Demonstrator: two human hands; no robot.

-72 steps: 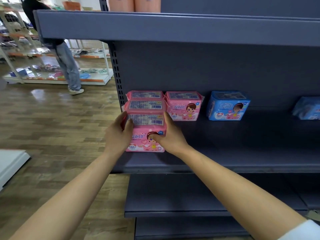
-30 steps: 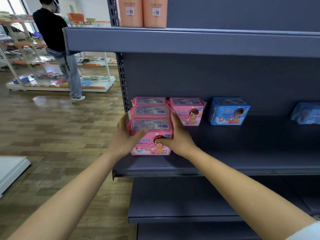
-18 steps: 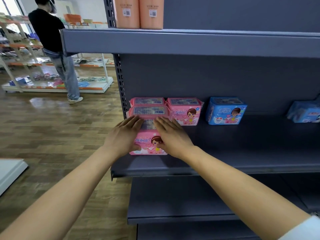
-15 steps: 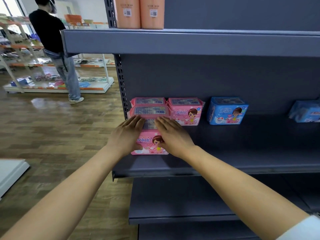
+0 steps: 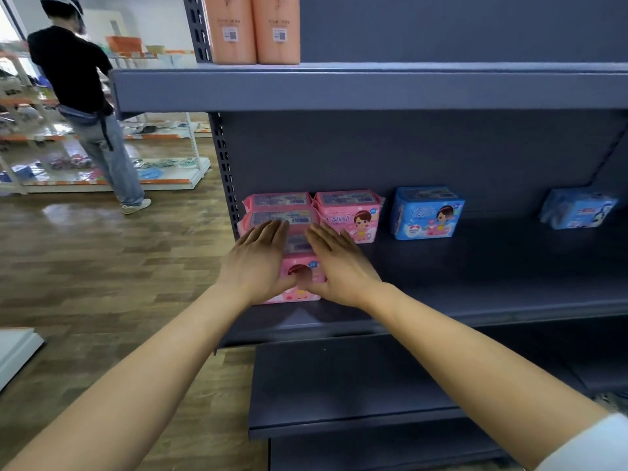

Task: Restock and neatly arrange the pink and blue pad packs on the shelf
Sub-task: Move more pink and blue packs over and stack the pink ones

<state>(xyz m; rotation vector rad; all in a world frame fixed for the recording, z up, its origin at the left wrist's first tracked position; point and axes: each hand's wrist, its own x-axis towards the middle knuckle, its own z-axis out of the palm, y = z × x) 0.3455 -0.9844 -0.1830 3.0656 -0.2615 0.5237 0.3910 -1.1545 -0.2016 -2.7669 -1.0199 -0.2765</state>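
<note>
- Far left: a person in a black top [image 5: 73, 66] stood on the wood floor [image 5: 102, 266] beside a white rack [image 5: 163, 178].
- Upper shelf: two orange bottles [image 5: 253, 28], upright, side by side.
- Left hand [image 5: 256, 263] was flat, fingers straight, pressed on the left part of the front pink pack [image 5: 297, 263]. It gripped nothing.
- Front pink pack sat near the left end of the grey shelf [image 5: 475, 300], heading a file with two pink packs behind [image 5: 282, 215].
- Right hand [image 5: 341, 266] was also flat and ungripping, on the pack's right part. The thumbs were close together on its face.
- Second-column pink pack [image 5: 350, 215] stood just right of the file, at the back.
- Blue pack [image 5: 426, 212] stood near it, apart. Far blue pack [image 5: 577, 209] sat well to the right.
</note>
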